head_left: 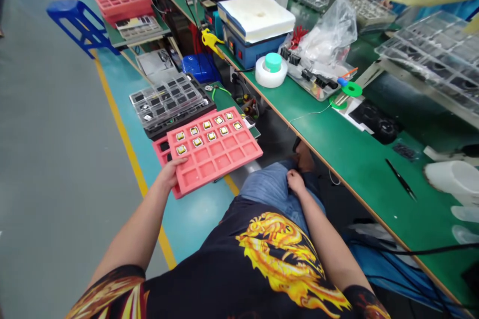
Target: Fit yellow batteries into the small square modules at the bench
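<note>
My left hand (171,173) grips the near left corner of a pink foam tray (235,163), with the thumb on top and the other fingers hidden underneath. Small square parts (211,136) with yellow edges and pale tops sit in pockets of its far rows. The nearer pockets hold nothing. Under this tray lies another pink tray (161,147), partly covered. Behind it rests a clear compartment box (166,99) on a black tray (202,108). My right hand (295,182) rests on my jeans, its fingers loosely curled and holding nothing I can see.
To the right runs a green bench (310,119) with a blue heating box (250,47), a white tape roll (271,77), a solder spool (342,97) and tweezers (400,179). A blue stool (77,22) and stacked pink trays (121,0) stand farther left. Other people's hands show behind the bench.
</note>
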Action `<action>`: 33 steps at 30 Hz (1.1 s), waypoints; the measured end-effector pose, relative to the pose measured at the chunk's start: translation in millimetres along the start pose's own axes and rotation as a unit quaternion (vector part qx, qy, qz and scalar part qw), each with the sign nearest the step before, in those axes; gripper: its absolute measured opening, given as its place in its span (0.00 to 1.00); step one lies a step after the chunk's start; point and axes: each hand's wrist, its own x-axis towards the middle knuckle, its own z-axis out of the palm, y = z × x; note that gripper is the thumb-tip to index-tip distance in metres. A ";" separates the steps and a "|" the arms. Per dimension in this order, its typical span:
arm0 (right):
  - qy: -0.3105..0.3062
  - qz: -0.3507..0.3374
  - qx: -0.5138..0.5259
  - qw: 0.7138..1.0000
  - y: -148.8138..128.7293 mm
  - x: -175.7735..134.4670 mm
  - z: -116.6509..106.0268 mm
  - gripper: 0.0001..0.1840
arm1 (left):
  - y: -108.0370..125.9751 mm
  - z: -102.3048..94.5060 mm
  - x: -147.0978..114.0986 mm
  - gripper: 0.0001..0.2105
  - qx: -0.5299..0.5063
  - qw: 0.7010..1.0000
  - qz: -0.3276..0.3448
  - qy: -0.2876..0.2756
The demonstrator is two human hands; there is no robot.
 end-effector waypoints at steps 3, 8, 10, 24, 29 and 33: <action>0.023 0.008 0.080 0.997 -9.6 2.4 -8.2 0.08 | -1.0 -2.1 2.9 0.27 0.009 1.000 0.013 -0.009; 0.081 0.030 0.227 0.970 11.1 -12.5 -33.3 0.10 | -0.6 0.0 0.2 0.29 0.006 1.000 0.020 -0.003; 0.099 0.044 0.289 0.951 30.7 -24.9 -42.6 0.13 | 0.3 0.5 -2.0 0.29 0.004 1.000 0.013 -0.010; 0.055 0.027 0.447 0.893 48.1 -13.9 -26.8 0.12 | 0.1 2.8 -3.8 0.31 0.033 0.999 0.033 0.009; -0.018 -0.011 0.399 0.917 29.5 -6.6 3.5 0.13 | 0.7 15.0 -8.5 0.33 -0.006 1.000 0.012 0.027; -0.062 -0.028 0.331 0.941 25.9 -4.1 26.3 0.14 | 1.2 16.6 -6.5 0.33 -0.039 0.999 -0.001 0.028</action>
